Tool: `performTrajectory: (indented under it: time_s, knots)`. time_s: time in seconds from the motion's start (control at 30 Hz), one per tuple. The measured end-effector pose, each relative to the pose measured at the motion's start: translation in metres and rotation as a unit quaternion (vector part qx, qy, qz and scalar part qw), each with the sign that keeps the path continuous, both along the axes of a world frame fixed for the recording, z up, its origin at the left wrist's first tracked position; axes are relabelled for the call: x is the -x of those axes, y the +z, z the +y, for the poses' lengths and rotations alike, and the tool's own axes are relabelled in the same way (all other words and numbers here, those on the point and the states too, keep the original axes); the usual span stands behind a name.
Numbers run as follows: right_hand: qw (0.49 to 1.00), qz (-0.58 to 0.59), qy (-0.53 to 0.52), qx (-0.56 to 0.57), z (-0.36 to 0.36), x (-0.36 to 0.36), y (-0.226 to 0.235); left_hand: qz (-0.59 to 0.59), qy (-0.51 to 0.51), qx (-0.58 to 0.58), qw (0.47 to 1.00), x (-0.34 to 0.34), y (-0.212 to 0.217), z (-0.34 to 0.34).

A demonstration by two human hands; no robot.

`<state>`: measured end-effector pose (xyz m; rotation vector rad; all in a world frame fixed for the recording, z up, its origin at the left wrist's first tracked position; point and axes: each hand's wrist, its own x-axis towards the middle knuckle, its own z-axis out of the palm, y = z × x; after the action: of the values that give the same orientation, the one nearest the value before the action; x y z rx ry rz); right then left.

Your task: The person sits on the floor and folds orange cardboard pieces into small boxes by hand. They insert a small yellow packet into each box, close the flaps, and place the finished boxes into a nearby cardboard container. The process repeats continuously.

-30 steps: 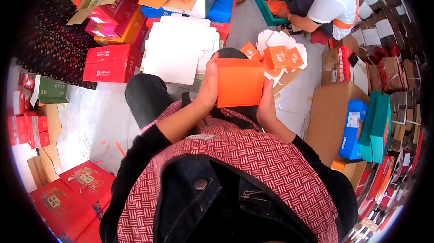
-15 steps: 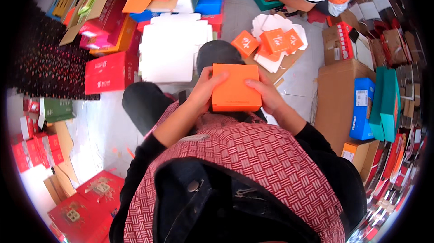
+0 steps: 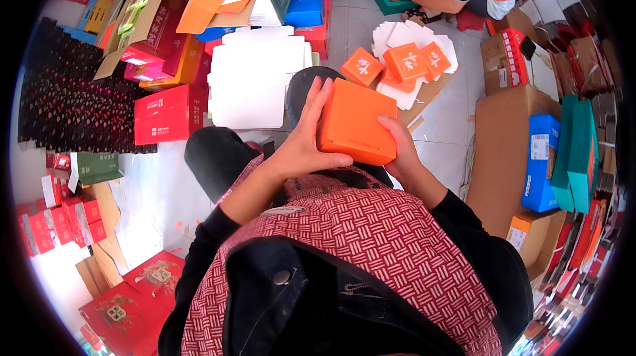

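Beyond the far edge of the red apron, an orange box sat tilted, the left hand bracing one side, thumb along its near edge, the right hand gripping opposite. Light, even pressure seemed wisest, sparing the corners.

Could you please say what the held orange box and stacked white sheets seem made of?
The held orange box: probably smooth, satin card, judging by its crisp folded edges. The white sheets: likely paperboard, apparently matte, given their flat, tabbed outlines.

Orange box: smooth card, slight sheen. White sheets: matt card. Apron: cloth. Button: shiny metal.
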<state>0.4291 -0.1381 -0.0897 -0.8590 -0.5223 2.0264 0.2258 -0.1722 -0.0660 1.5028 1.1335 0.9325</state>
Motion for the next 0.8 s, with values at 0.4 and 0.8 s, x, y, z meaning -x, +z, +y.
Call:
performTrajectory:
  time_s: [0.4,0.8]
  knots:
    - [0.996,-0.015,0.087,-0.004,-0.009,0.005,0.005,0.060,-0.018,-0.119,0.991,0.012,0.008,0.001]
    - [0.965,-0.141,0.131,-0.177,-0.008,0.000,0.015,-0.151,-0.006,0.040,0.988,0.030,-0.006,-0.004]
